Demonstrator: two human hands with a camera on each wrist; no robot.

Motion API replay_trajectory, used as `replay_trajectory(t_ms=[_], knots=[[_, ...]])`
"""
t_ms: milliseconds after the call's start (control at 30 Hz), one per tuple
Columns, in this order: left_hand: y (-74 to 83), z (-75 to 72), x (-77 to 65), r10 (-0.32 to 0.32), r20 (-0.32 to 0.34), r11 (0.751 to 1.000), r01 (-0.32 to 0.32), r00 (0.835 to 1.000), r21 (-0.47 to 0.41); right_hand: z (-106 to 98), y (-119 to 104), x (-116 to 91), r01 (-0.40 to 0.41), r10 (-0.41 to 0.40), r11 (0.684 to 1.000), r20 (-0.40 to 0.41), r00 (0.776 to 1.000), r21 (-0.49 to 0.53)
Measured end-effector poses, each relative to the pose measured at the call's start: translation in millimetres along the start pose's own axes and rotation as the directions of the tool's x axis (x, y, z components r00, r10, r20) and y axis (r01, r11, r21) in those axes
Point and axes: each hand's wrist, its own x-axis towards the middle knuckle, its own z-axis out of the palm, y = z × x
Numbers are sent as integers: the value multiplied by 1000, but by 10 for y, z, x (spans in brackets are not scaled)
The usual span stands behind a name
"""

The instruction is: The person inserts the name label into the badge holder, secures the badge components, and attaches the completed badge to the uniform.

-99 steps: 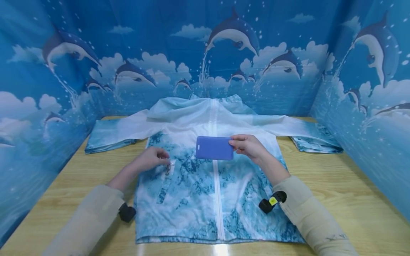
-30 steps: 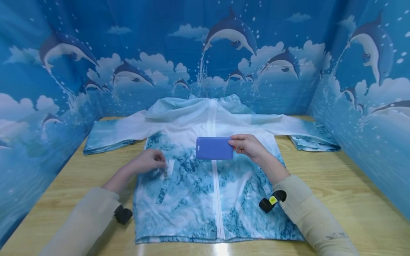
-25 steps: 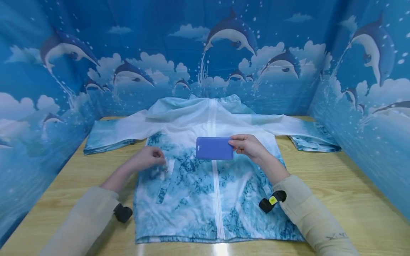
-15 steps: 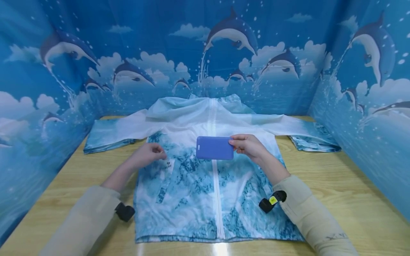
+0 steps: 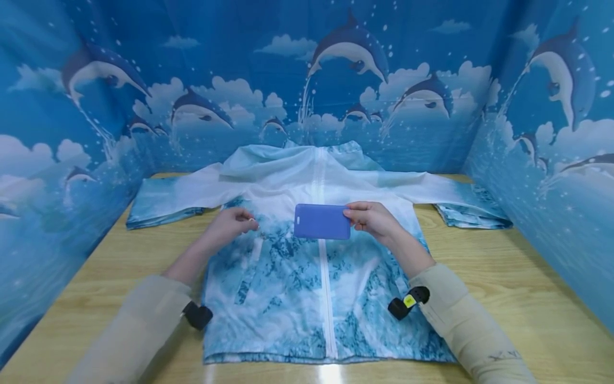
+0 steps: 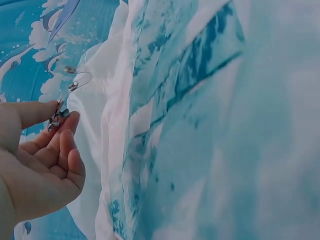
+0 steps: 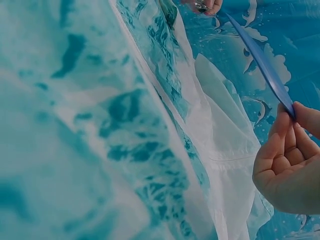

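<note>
My right hand (image 5: 376,221) pinches the right end of a flat blue-violet card holder (image 5: 322,221), which has a small slot at its left end. In the right wrist view the card holder (image 7: 265,65) appears edge-on between thumb and fingers. To its left, my left hand (image 5: 230,229) holds a small shiny metal clip (image 6: 59,116) between thumb and fingertips. A thin wire hook (image 6: 82,82) sticks out from the clip. Both hands are above a teal-and-white zip jacket (image 5: 283,298), the left one close over its left pocket; a gap separates clip and card holder.
The jacket lies front up on a wooden table (image 5: 503,288), sleeves spread and their ends folded in. Blue dolphin-print curtains (image 5: 268,64) wall the table at the back and both sides. Each forearm wears a black device (image 5: 197,316).
My left hand has risen from beside the pocket and shifted right toward the card holder, carrying the metal clip. My right hand and the card holder have stayed almost still.
</note>
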Motion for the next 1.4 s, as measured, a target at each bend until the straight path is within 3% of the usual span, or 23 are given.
replay_trajectory(t_ms=[433,1100,1400], knots=[[149,135,45,1,-78,986,-14,997,-164,-3,12,-8,-7,7,999,12,1000,52],[299,292,112,-62,-98,975,39,993,-218,-8,29,4,16,-22,992,45,999,122],[348,340,139,-95,-144,966,56,985,-252,19,15,-1,13,-23,986,58,998,168]])
